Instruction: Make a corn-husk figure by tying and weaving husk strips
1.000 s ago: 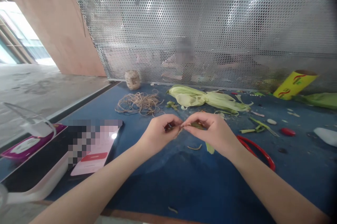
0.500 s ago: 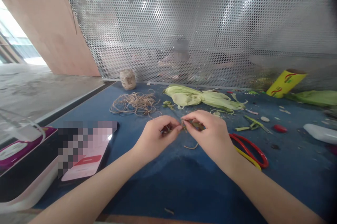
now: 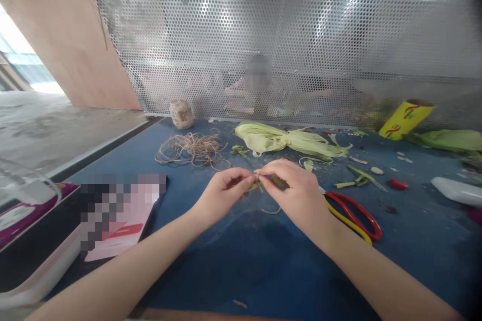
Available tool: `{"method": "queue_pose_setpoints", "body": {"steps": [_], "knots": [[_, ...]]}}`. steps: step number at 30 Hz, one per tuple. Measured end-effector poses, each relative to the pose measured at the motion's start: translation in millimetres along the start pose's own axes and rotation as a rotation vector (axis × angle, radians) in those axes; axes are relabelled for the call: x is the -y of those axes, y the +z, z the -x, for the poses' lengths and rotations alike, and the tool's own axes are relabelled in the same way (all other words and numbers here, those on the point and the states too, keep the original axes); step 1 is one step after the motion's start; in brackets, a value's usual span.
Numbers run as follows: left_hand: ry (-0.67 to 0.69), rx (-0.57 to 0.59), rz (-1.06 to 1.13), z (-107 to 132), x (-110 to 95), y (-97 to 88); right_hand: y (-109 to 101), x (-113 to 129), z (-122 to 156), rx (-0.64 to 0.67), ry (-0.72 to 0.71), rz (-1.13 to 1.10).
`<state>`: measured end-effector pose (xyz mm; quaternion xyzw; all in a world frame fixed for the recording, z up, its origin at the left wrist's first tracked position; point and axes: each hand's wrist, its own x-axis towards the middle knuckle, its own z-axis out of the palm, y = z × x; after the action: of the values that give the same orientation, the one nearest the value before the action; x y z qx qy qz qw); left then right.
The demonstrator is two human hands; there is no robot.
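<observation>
Over the middle of the blue table [image 3: 241,265], my left hand [image 3: 222,193] and my right hand [image 3: 295,183] meet fingertip to fingertip. Both are closed in a pinch on a thin piece of twine [image 3: 257,177]. Some greenish-brown material shows below and behind the fingers, too hidden to name. A short loose bit of twine [image 3: 271,211] lies on the table just under the hands. Scissors [image 3: 356,213] with red and yellow handles rest by my right wrist, their blades mostly covered by it. Beyond the hands lies a pale green corn husk bundle [image 3: 267,138], gathered at its middle.
Tangled twine [image 3: 190,149] sits at the back left, near a whitish cylindrical lump [image 3: 181,114]. A device with a lit screen [image 3: 120,240] lies at left. Stem scraps [image 3: 357,180], a red piece [image 3: 398,184] and a yellow tube [image 3: 406,120] are at right. Perforated metal panel [image 3: 226,34] stands behind.
My hands have shifted slightly left along with the view, and my fingertips are closer together around the twine. The things on the table stay where they were.
</observation>
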<state>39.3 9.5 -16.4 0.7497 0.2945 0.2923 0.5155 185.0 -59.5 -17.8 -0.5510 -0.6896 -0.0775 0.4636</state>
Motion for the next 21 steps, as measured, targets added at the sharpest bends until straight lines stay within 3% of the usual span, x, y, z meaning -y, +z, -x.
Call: {"method": "queue_pose_setpoints", "body": {"steps": [7,11,17,21], "knots": [[-0.059,-0.323,-0.314,-14,28,-21.0,1,-2,-1,0.023,0.075,0.006],[-0.183,-0.464,-0.552,-2,49,-41.1,2,-5,-3,0.016,0.120,-0.010],[-0.146,-0.339,-0.766,45,60,-62.0,3,-9,-3,0.005,0.113,-0.020],[-0.125,-0.312,-0.859,59,56,-69.0,2,-8,-2,0.006,0.114,-0.033]]}}
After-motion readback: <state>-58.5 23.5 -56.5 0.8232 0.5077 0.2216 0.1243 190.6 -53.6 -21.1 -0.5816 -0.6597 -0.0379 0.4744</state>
